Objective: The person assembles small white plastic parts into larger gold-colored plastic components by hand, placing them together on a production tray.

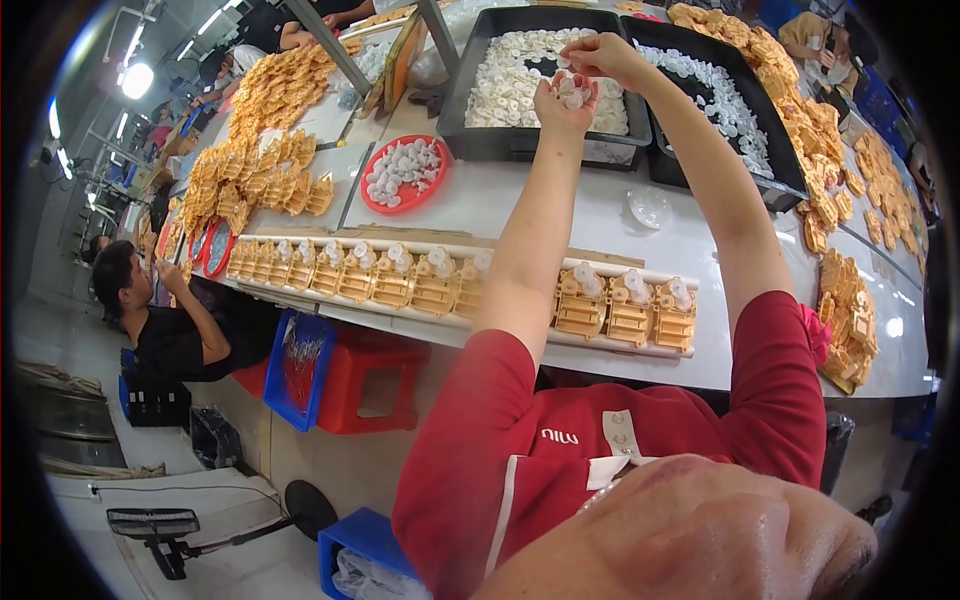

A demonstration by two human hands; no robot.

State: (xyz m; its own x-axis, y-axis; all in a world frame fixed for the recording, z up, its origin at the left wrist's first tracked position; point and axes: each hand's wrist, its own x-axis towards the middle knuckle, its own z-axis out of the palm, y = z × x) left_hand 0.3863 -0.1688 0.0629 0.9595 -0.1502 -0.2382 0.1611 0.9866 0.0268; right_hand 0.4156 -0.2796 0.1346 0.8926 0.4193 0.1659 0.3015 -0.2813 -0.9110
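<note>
Both my arms stretch over a black tray (462,128) of small white plastic discs (510,75). My left hand (566,108) is palm up and cupped, fingers curled around several white plastic discs (572,95). Just above it, my right hand (612,58) is closed in a pinch, with a small white plastic disc (564,62) at its fingertips. Nearer to me, a row of tan plastic housings (434,284) stands in a long white rack (640,345). White gear-like pieces sit on top of the housings, and my left forearm hides part of the row.
A second black tray (785,190) holds translucent parts. A red plate (440,185) carries white pieces, and a clear round part (650,208) lies on the table. Tan housings are heaped left (265,175) and right (848,320). A co-worker (160,310) sits at the left.
</note>
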